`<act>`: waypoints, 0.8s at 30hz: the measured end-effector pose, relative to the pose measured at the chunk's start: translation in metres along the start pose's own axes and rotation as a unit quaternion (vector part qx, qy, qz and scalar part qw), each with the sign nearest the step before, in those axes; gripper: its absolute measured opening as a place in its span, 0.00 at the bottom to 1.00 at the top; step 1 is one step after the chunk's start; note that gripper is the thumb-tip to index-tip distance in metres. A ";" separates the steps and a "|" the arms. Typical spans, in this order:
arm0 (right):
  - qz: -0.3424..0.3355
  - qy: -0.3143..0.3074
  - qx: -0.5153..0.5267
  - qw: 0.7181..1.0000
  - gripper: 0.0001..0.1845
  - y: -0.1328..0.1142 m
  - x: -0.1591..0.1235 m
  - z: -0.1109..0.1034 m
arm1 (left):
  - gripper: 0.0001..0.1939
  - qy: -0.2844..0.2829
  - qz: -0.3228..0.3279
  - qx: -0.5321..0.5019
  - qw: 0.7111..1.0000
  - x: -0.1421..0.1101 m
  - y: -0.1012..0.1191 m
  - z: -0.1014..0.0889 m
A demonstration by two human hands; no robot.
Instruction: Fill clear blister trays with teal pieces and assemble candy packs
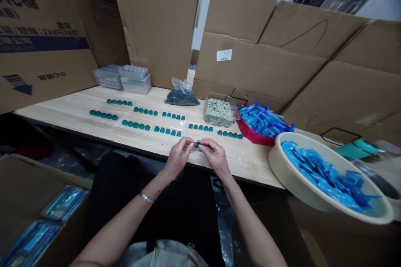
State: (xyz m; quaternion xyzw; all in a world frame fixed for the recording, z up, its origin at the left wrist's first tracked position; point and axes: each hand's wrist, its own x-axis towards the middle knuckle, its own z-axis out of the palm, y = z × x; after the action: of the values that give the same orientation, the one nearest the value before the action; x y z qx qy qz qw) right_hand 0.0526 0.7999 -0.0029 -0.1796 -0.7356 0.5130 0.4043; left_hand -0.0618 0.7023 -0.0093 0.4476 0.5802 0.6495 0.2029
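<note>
Big cardboard boxes (263, 50) wall in the whole spot, and a long wood-look surface (238, 162) runs across just in front of the hands. Out past the right hand there's a cream basin (300, 142) full of blue packets (319, 175), plus a red tray (253, 135) heaped with more blue bits. Rows of small teal pieces (136, 124) sit just ahead of both hands. The left hand (178, 158) and right hand (216, 158) are both closed up, pinching one small teal piece (196, 144) between them over the surface's near edge. Best bet with something that tiny: keep the pinch firm and move slowly.
</note>
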 end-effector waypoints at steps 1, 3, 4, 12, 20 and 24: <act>0.012 -0.005 0.008 1.000 0.07 0.000 0.000 0.000 | 0.08 -0.005 0.021 0.042 0.999 -0.001 0.002 0.000; 0.036 -0.024 0.026 0.999 0.09 0.001 0.000 -0.001 | 0.07 -0.012 0.067 0.117 0.991 -0.002 0.004 -0.001; 0.046 -0.033 0.035 0.998 0.10 0.002 0.001 -0.003 | 0.07 -0.014 0.088 0.147 0.985 -0.003 0.005 -0.001; 0.118 -0.016 0.113 0.986 0.11 0.011 0.003 -0.012 | 0.08 -0.010 0.108 0.169 0.980 -0.004 -0.001 0.001; 0.105 -0.005 0.069 0.992 0.14 0.011 0.005 -0.019 | 0.09 -0.024 0.108 0.143 0.983 -0.013 -0.009 -0.005; -0.044 -0.039 -0.119 0.991 0.09 0.015 0.010 -0.024 | 0.10 -0.071 0.125 0.187 0.972 -0.017 -0.019 -0.011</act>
State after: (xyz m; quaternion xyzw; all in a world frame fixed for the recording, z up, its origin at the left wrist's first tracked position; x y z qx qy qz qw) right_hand 0.0630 0.8272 -0.0086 -0.1743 -0.8138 0.4102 0.3730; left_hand -0.0668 0.6874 -0.0317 0.5913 0.6151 0.5164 0.0734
